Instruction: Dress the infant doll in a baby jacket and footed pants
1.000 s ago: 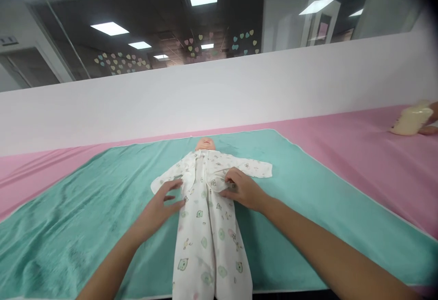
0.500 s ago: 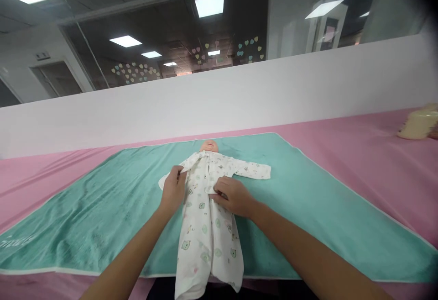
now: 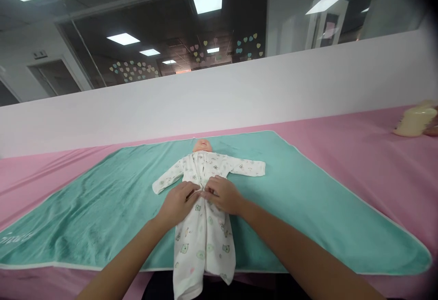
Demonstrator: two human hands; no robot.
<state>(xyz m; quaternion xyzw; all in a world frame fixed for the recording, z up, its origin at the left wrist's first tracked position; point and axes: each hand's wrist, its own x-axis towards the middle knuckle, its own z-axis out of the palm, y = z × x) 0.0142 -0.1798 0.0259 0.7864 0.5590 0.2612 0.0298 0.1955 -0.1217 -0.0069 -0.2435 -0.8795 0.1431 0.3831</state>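
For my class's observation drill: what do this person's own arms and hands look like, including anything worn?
The left arm and right arm are bare to the picture's edge, no sleeve in view. The left hand and right hand are ungloved; no watch or bracelet shows.

Head cam over towel's (image 3: 102,204) near edge, facing fwd & a bit down; doll (image 3: 202,145) approx ctr, w/in arm's reach; wall (image 3: 205,97) & window (image 3: 171,21) farther, up top.

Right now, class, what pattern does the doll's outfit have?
The outfit is white with small animal-like prints, some green, best seen in the head view.
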